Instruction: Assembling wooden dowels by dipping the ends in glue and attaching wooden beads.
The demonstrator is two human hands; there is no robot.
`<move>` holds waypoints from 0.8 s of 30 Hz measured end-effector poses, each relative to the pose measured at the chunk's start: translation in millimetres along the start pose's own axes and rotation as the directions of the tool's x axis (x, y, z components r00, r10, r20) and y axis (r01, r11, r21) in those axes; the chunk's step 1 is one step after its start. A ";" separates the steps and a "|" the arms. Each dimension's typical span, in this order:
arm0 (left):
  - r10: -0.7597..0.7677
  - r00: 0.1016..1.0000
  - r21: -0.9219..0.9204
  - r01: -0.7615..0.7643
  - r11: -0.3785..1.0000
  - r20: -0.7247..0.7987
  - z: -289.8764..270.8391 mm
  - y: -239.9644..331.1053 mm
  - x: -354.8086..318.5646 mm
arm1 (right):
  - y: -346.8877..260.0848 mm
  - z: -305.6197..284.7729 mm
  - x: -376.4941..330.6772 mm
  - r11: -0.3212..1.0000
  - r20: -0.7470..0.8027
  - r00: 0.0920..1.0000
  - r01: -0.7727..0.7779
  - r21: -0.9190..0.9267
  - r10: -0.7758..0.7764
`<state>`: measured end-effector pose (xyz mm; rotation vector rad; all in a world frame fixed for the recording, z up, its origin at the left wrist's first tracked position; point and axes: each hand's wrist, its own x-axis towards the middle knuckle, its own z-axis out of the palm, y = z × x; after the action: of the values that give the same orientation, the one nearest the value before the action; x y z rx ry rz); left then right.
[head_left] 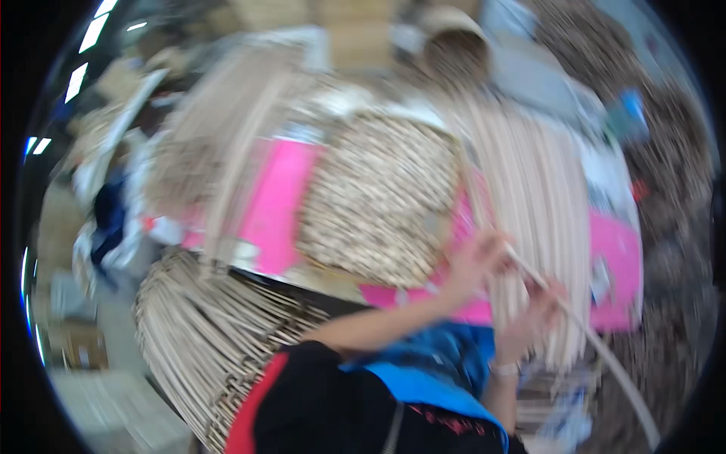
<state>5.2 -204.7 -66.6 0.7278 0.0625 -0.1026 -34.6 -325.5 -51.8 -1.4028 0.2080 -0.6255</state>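
Note:
Over the right part of the table, my left hand [480,261] is closed at the upper end of a long pale flat strip [605,352]. A little lower along that strip, my right hand [533,314] has its fingers around it. From there the strip curves down and out to the lower right. Beneath both hands lies a thick bundle of similar pale strips [541,204]. To the left of my hands sits a squarish woven piece [382,197] in beige and brown. Motion blur smears the fingers' detail.
Pink sheeting [283,208] covers parts of the table. Another bundle of pale strips [219,129] lies at the far left, and a rack-like stack of strips [204,333] stands at the near left. A brown round container [454,49] is at the back. Brown strands [665,144] are heaped on the right.

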 end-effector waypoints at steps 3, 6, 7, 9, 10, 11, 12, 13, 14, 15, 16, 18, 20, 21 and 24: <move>0.099 0.990 0.034 -0.103 0.994 0.102 15.5 -13.6 5.2 | -11.1 6.9 1.4 0.996 0.012 1.000 0.005 0.088 -0.006; 0.149 0.989 -0.013 -0.149 0.989 -0.008 16.1 9.4 -1.9 | -17.8 22.3 -12.7 0.992 0.088 0.994 -0.077 0.098 0.068; 0.177 0.984 0.009 -0.177 0.984 -0.035 14.6 22.5 -2.1 | -33.1 31.5 -17.6 0.976 0.135 0.974 -0.197 0.095 0.184; 0.272 0.962 -0.052 -0.272 0.961 0.000 -5.1 43.6 2.7 | -41.6 9.3 -13.5 0.921 0.565 0.758 -0.389 -0.008 0.325; 0.293 0.956 -0.040 -0.293 0.955 -0.014 -8.5 62.7 -0.2 | -59.9 -2.7 -14.0 0.966 0.694 0.677 -0.226 -0.123 0.247; 0.312 0.950 -0.031 -0.312 0.950 -0.010 -14.5 76.6 1.4 | -51.7 -23.2 -12.0 0.964 0.602 0.794 0.216 -0.153 -0.082; 0.331 0.943 -0.019 -0.331 0.943 -0.016 -23.4 89.7 -0.6 | -45.8 -39.0 -10.1 0.770 0.518 0.743 0.596 -0.226 -0.423; 0.338 0.940 0.075 -0.334 0.939 -0.047 -34.8 109.3 -7.2 | -88.0 -37.1 -19.0 0.624 0.605 0.677 0.699 -0.350 -0.419; 0.347 0.935 0.117 -0.337 0.934 -0.075 -47.2 126.9 -13.5 | -134.6 -35.9 -26.1 0.443 0.687 0.609 0.782 -0.438 -0.396; 0.349 0.933 0.148 -0.334 0.931 -0.084 -53.7 140.3 -16.9 | -138.3 -48.3 -13.2 0.211 0.794 0.473 0.881 -0.423 -0.383; 0.389 0.912 0.150 -0.370 0.917 -0.132 -61.8 150.5 -20.9 | -102.3 -84.7 -3.3 0.526 0.737 0.644 0.707 -0.473 -0.203; 0.466 0.873 0.235 -0.427 0.873 -0.143 -78.5 174.8 -39.3 | -62.8 -140.6 -3.9 0.717 0.709 0.705 0.478 -0.508 0.033; 0.454 0.874 0.291 -0.395 0.871 -0.172 -96.0 184.4 -51.4 | -64.3 -153.1 -14.9 0.660 0.730 0.682 0.527 -0.536 0.047; 0.466 0.866 0.297 -0.404 0.865 -0.182 -102.5 186.5 -54.4 | -64.5 -156.0 -18.8 0.634 0.719 0.695 0.559 -0.535 -0.007; 0.502 0.852 0.280 -0.451 0.848 -0.147 -91.1 192.9 -68.6 | -70.4 -157.4 -32.6 0.572 0.700 0.706 0.619 -0.538 -0.105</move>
<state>-42.6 4.1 -0.7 0.9728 0.0734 0.4608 -158.9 -445.2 -20.0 -2.4547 -0.4516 -0.4033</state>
